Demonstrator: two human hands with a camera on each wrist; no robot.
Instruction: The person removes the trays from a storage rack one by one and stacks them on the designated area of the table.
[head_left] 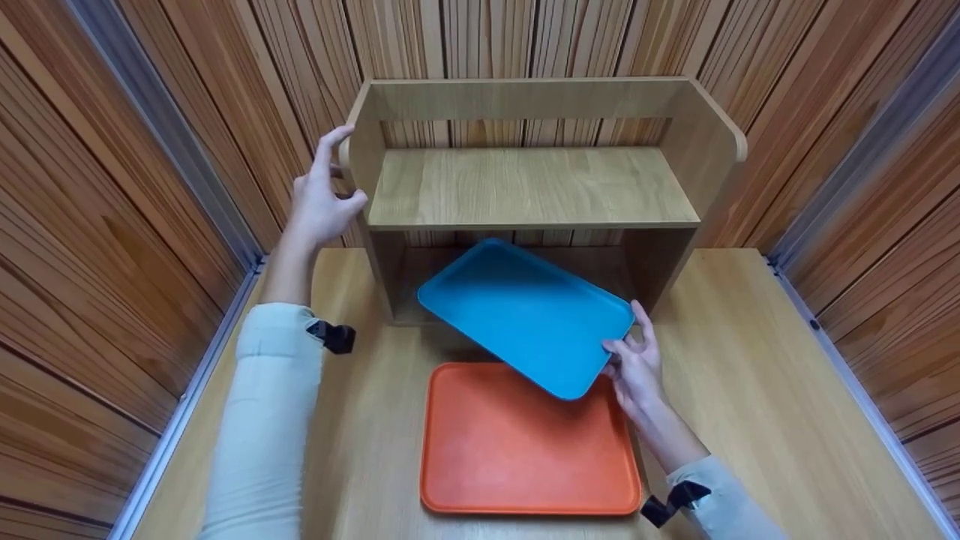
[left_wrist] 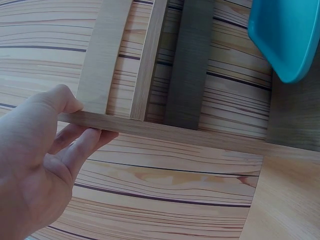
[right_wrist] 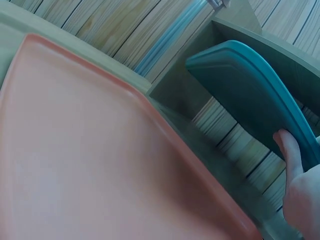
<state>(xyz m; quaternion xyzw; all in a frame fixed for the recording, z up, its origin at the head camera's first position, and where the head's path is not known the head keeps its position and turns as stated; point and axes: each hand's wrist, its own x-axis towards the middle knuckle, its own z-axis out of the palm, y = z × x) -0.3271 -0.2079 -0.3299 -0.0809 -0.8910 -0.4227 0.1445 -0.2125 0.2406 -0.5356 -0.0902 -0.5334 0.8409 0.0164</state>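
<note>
A blue tray point(head_left: 517, 307) is held tilted in the air by my right hand point(head_left: 637, 375), which pinches its right end. The tray's far corner reaches into the lower opening of a two-tier wooden shelf point(head_left: 532, 187). My left hand point(head_left: 321, 206) grips the front edge of the shelf's left side panel, thumb on the inner side and fingers on the outer in the left wrist view. An orange tray point(head_left: 517, 457) lies flat on the table, partly under the blue one. In the right wrist view, the blue tray's dark underside point(right_wrist: 240, 95) shows.
Wood-patterned walls point(head_left: 112, 247) enclose the table point(head_left: 367, 442) at the back and both sides. Metal strips point(head_left: 840, 367) run along the table's side edges. Against the back wall stands the shelf, its lower bay partly hidden by the blue tray. Small black mounts sit on both sleeves.
</note>
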